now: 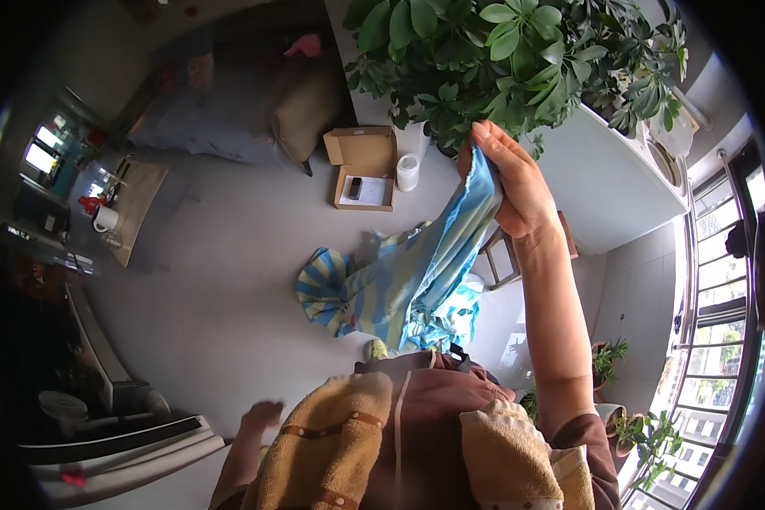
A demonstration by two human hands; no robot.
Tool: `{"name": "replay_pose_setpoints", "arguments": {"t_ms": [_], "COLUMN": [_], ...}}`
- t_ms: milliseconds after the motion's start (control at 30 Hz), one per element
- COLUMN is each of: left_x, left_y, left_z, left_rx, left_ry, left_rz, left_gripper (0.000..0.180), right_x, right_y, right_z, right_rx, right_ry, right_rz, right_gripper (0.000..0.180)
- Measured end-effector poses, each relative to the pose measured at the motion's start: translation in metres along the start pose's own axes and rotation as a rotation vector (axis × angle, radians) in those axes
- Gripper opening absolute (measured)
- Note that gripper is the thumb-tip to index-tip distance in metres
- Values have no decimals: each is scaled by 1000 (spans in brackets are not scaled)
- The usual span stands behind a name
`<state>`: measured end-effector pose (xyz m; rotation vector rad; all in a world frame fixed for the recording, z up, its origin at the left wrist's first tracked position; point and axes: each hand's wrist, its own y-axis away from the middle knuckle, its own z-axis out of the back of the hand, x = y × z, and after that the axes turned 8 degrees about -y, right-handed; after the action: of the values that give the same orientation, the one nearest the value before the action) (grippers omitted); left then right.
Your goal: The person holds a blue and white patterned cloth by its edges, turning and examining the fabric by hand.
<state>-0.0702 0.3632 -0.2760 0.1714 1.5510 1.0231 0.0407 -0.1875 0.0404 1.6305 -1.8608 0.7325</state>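
My right hand [516, 174] is raised at the upper right, its thumb and fingers pinched on the edge of a thin striped cloth [378, 293]. The cloth is blue and pale yellow-green, with a gathered, frilled edge. From the pinch it slopes down toward my body, with its bunched lower part in front of my waist; whether it touches the floor I cannot tell. My left hand [263, 414] hangs low at the left, away from the cloth. It is dark and small, and its fingers do not show clearly. A tan towel [336, 438] drapes over my chest on both sides.
Leafy green plants [510, 51] crowd the space beyond my right hand. An opened cardboard box [364, 187] with a dark device lies ahead, beside a white jar [408, 172]. A sofa [221, 110] stands far left, near a low table [140, 204]. Barred windows [714, 340] line the right.
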Motion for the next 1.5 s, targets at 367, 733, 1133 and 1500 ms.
{"name": "replay_pose_setpoints", "arguments": {"t_ms": [367,733,1133,1500], "left_x": [-393,-408,-446,-455], "left_y": [-91,-92,-74,-82], "left_z": [-64,-46,-49,-75], "left_rx": [-1113,-534,-436,-605], "left_ry": [-444,265,-93,-279], "left_rz": [-913,-878,-780,-1059], "left_gripper": [29,13,11,11], "right_x": [-24,2,-85,-91], "right_y": [-11,33,73,77], "right_z": [-42,56,44,32], "right_rx": [75,-70,54,1], "right_ry": [75,959,379,204], "right_rz": [-64,232,109,222], "right_gripper": [14,33,17,13]}}
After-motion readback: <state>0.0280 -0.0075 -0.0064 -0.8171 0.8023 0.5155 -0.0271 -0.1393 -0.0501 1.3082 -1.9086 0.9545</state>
